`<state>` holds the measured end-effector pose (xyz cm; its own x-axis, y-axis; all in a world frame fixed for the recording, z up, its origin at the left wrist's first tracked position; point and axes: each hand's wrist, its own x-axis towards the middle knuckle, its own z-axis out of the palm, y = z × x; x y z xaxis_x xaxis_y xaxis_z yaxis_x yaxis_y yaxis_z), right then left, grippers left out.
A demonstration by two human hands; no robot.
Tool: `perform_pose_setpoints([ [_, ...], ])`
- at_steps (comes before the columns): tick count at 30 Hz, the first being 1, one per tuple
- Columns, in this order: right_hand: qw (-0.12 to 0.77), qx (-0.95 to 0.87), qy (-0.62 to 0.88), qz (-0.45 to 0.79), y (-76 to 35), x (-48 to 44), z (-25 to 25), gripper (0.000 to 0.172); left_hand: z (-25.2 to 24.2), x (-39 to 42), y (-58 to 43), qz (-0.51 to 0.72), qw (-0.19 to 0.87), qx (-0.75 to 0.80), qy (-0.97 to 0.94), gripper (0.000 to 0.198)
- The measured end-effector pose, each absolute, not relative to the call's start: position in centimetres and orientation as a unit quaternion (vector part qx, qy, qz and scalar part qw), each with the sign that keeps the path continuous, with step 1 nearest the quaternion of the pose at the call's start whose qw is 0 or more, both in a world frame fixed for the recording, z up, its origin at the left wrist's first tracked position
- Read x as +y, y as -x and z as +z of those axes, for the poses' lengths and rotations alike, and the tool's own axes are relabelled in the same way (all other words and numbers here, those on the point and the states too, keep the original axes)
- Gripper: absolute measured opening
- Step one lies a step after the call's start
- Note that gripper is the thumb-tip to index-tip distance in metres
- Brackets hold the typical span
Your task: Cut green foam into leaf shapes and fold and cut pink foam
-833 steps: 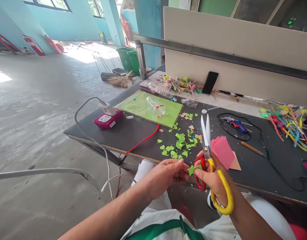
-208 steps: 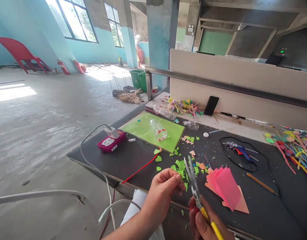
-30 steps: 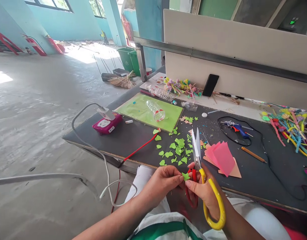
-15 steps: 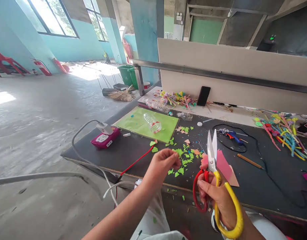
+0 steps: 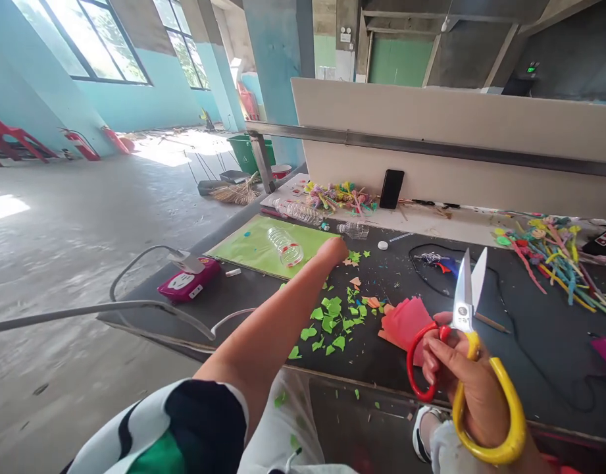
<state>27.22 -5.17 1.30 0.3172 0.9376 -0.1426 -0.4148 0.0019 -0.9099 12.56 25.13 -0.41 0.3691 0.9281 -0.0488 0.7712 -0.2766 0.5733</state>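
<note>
My right hand (image 5: 475, 382) holds a pair of scissors (image 5: 463, 316) with one red and one yellow handle loop. Their blades point up, slightly apart. My left hand (image 5: 335, 250) is stretched forward over the table, beside a small group of green and pale orange paper stars (image 5: 354, 257). Its fingers are hidden behind the back of the hand. Green paper scraps (image 5: 332, 316) lie scattered under and right of the left forearm. Near the scissors rests a stack of pink and orange paper (image 5: 406, 322), partly covered by the red handle.
A clear plastic bottle (image 5: 285, 249) lies on a green sheet (image 5: 233, 247). A purple power socket (image 5: 188, 280) sits at the left edge with cables. Colourful fuzzy stems (image 5: 554, 257), a blue glue gun (image 5: 448, 265) and a phone (image 5: 392, 189) are farther back.
My left hand has moved from above the green scraps forward to the paper stars. My right hand, still with the scissors, has shifted right. The view has moved slightly.
</note>
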Motion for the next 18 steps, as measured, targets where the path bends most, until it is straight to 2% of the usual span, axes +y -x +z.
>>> perform_pose_setpoints([
  [4,0.660,-0.253,0.485,0.516,-27.7,-5.3,1.5,0.033,-0.3,26.1,-12.8,0.064,0.228,0.573,-0.784,0.033],
  [9,0.670,-0.249,0.489,0.499,-28.0,-5.1,1.9,0.033,-0.2,26.2,-13.1,0.017,0.194,0.585,-0.787,0.035],
  [18,0.709,-0.261,0.500,0.424,-31.4,-4.9,2.8,0.034,2.3,23.9,-13.0,0.048,0.171,0.567,-0.805,0.032],
])
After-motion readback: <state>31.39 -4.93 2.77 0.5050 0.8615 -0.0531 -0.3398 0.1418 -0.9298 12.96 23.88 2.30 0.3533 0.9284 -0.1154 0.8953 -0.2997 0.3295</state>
